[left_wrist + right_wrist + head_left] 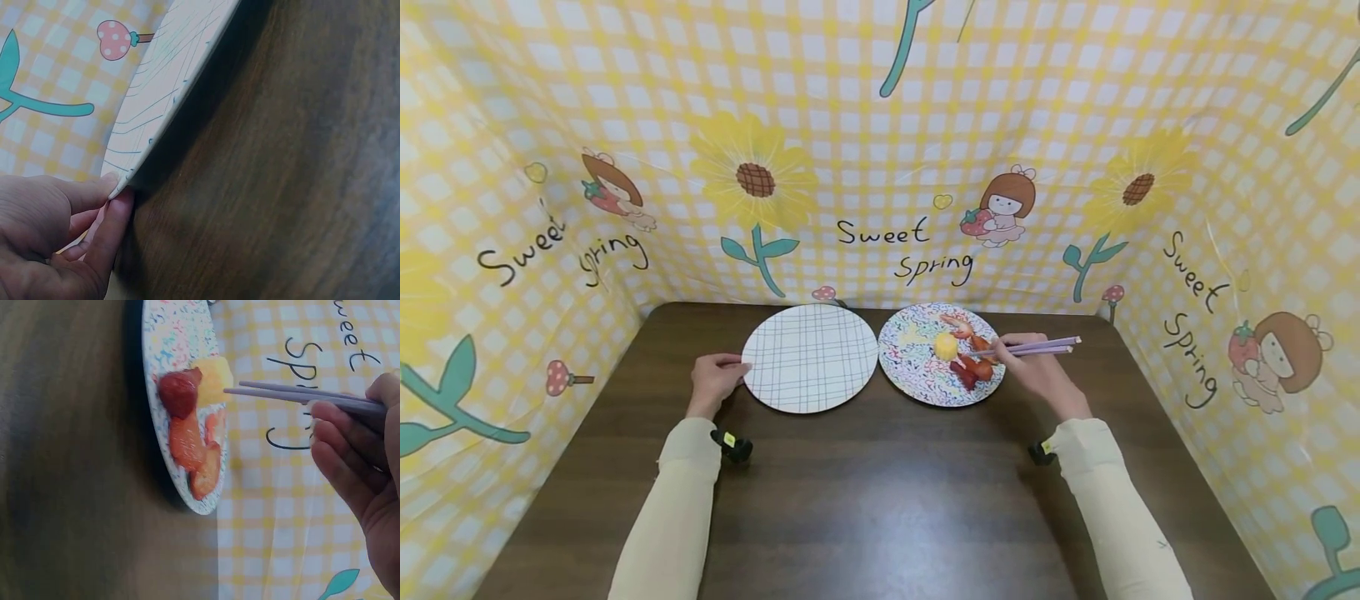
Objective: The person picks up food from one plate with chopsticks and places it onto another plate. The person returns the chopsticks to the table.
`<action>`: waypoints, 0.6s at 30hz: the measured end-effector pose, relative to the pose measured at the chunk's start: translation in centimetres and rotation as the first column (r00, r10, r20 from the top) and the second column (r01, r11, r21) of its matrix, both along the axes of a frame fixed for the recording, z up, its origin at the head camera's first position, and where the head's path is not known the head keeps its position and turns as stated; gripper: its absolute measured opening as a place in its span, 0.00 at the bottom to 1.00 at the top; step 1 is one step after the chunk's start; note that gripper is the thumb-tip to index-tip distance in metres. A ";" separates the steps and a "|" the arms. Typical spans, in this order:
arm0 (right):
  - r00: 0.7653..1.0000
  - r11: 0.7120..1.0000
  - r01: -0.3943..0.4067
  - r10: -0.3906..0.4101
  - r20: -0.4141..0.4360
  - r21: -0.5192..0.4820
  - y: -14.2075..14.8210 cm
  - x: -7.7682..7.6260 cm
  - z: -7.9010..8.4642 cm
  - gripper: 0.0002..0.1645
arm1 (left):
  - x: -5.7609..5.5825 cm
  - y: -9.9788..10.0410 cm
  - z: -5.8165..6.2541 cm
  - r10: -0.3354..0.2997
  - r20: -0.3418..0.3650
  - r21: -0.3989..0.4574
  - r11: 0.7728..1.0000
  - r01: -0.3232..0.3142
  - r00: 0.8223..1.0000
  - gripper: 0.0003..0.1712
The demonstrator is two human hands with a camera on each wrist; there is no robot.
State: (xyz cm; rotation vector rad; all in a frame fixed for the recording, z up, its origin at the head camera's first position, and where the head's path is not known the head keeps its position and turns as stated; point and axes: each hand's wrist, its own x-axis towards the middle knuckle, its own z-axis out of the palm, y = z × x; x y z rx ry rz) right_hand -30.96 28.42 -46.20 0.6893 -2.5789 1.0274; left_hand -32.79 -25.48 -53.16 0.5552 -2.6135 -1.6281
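My left hand (pixel 718 382) pinches the left rim of a white plate (pixel 808 358) with a blue grid pattern, thumb on top and fingers beneath the edge, as the left wrist view shows. In my right hand (pixel 1033 375) is a pair of purple chopsticks (pixel 300 395), held over a speckled plate (pixel 910 379). On that plate lie a yellow block-shaped food piece (pixel 946 346), a dark red piece (pixel 179 392), orange-brown pieces (pixel 187 442) and a shrimp (pixel 956 325). The chopstick tips are close by the yellow piece, with nothing between them.
Both plates stand side by side near the back of a dark wooden table (pixel 880 500). A yellow checked cloth (pixel 865 167) with printed flowers and lettering hangs behind and along both sides. Black wrist cameras (pixel 736 448) sit at the sleeve cuffs.
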 end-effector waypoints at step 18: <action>0.996 0.989 -0.053 0.044 0.072 0.137 -1.5 0.2 -1.4 0.22 | 0.2 0.3 0.2 -0.006 -0.010 -0.039 0.999 0.006 1.000 0.24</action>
